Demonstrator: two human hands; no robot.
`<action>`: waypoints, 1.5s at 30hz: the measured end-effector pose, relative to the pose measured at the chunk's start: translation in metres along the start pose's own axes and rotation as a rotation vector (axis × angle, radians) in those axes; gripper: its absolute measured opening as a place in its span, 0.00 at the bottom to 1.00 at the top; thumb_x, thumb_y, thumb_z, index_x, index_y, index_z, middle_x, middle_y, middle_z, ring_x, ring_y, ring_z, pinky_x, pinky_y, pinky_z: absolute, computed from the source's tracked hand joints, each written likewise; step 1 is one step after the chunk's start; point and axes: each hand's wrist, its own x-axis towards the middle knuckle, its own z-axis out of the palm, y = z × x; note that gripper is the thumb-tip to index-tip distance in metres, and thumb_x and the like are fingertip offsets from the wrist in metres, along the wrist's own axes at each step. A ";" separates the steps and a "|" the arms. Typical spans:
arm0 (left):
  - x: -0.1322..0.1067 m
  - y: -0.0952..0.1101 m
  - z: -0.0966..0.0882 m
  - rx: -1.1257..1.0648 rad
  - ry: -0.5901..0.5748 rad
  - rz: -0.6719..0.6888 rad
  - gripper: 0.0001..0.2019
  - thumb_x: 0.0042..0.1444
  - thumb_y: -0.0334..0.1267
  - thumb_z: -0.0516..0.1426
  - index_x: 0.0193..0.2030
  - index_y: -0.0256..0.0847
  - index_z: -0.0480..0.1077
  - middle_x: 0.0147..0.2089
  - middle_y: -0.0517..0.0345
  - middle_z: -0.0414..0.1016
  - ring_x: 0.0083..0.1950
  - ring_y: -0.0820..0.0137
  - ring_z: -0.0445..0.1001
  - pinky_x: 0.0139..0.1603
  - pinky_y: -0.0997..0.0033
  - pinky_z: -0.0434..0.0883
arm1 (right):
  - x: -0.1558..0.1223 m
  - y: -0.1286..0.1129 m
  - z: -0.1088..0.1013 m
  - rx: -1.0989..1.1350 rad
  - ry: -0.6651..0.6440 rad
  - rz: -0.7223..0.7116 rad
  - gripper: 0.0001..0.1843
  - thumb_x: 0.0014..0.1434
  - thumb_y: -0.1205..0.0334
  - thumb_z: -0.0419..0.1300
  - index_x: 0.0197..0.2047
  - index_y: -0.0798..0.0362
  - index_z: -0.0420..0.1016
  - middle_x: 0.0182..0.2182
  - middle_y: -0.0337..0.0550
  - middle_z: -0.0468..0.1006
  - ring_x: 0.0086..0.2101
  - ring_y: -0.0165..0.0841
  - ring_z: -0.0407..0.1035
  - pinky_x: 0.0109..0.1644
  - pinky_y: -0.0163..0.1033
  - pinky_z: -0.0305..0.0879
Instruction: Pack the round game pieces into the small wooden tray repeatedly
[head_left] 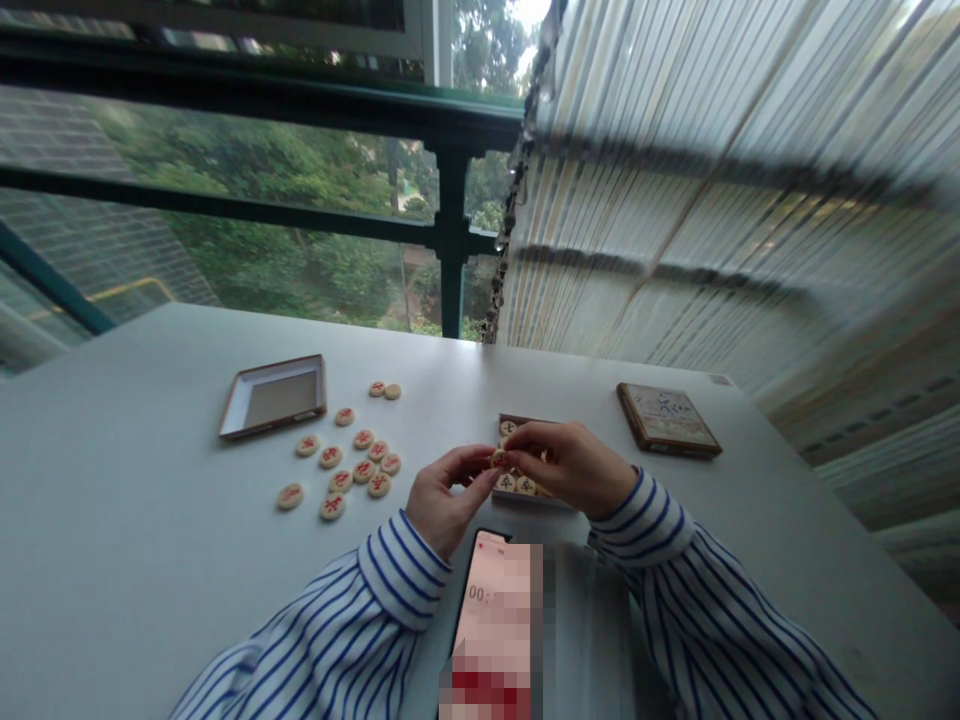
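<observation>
Game piece: a small round disc, held at the fingertips over the left part of an open box. The left hand pinches it from the left, thumb and forefinger closed on its edge; the right hand meets it from the right, its thumb and forefinger also on the disc. The mark on its face is reddish, too small to read.

The box is shallow, rectangular and thin-walled. Inside, pale wood-toned discs with black characters lie in the near row, faces up; the right hand covers much of the rest.

Left of the hands, well apart from the box: loose red-marked discs, rounded at the edges, in an uneven cluster. One blank-faced disc touches a red-marked one at the far side.

Beyond the cluster, to the left: shallow tray, white inner walls, grey-brown floor, brown rim. Right of the hands: flat brown case with a printed top. Near side: phone, screen partly pixelated. Sleeves: white cloth, blue stripes. Table: smooth, white. Behind it, a string curtain in fine pale strands.
</observation>
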 end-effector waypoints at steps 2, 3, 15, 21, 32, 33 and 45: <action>0.000 0.000 0.000 0.000 0.006 0.003 0.13 0.47 0.37 0.58 0.40 0.36 0.69 0.35 0.52 0.76 0.36 0.69 0.74 0.37 0.70 0.71 | 0.000 -0.001 0.000 0.016 -0.007 -0.002 0.08 0.53 0.63 0.54 0.35 0.54 0.73 0.27 0.40 0.76 0.26 0.24 0.67 0.29 0.30 0.60; 0.000 0.001 0.000 0.000 0.010 0.005 0.13 0.47 0.37 0.58 0.40 0.36 0.70 0.35 0.53 0.76 0.36 0.69 0.74 0.37 0.71 0.71 | 0.000 -0.001 -0.001 0.019 -0.009 -0.003 0.08 0.53 0.63 0.54 0.35 0.54 0.73 0.27 0.40 0.77 0.26 0.25 0.67 0.30 0.30 0.60; -0.001 0.001 0.000 0.044 0.002 -0.012 0.13 0.47 0.37 0.58 0.41 0.37 0.71 0.37 0.53 0.77 0.36 0.69 0.74 0.38 0.71 0.71 | 0.000 0.001 -0.002 -0.012 0.011 -0.011 0.08 0.53 0.64 0.54 0.35 0.54 0.74 0.25 0.37 0.76 0.25 0.23 0.66 0.30 0.30 0.58; -0.001 0.002 0.000 0.028 -0.025 -0.004 0.13 0.47 0.37 0.58 0.41 0.36 0.70 0.35 0.53 0.77 0.35 0.69 0.74 0.37 0.70 0.71 | -0.001 0.001 0.000 0.018 -0.002 0.004 0.09 0.54 0.62 0.54 0.35 0.54 0.73 0.26 0.40 0.76 0.26 0.25 0.67 0.30 0.30 0.59; 0.000 0.003 0.000 0.021 0.009 -0.010 0.14 0.45 0.38 0.59 0.39 0.35 0.68 0.32 0.53 0.75 0.34 0.70 0.74 0.35 0.71 0.71 | 0.000 0.001 -0.001 0.025 -0.027 -0.011 0.07 0.53 0.65 0.54 0.34 0.54 0.73 0.27 0.40 0.76 0.27 0.26 0.68 0.31 0.31 0.60; 0.000 0.003 0.000 0.019 0.011 -0.009 0.14 0.45 0.38 0.59 0.39 0.35 0.68 0.32 0.53 0.75 0.34 0.70 0.74 0.35 0.71 0.71 | 0.000 0.001 -0.001 0.023 -0.030 -0.009 0.07 0.53 0.65 0.54 0.34 0.54 0.73 0.27 0.40 0.76 0.27 0.26 0.68 0.31 0.31 0.60; -0.001 0.004 0.001 -0.055 -0.062 -0.069 0.14 0.47 0.39 0.58 0.40 0.36 0.68 0.34 0.51 0.76 0.36 0.68 0.74 0.39 0.68 0.71 | 0.001 0.000 0.001 0.011 0.007 -0.012 0.08 0.53 0.64 0.54 0.34 0.54 0.73 0.26 0.39 0.76 0.26 0.25 0.67 0.30 0.30 0.60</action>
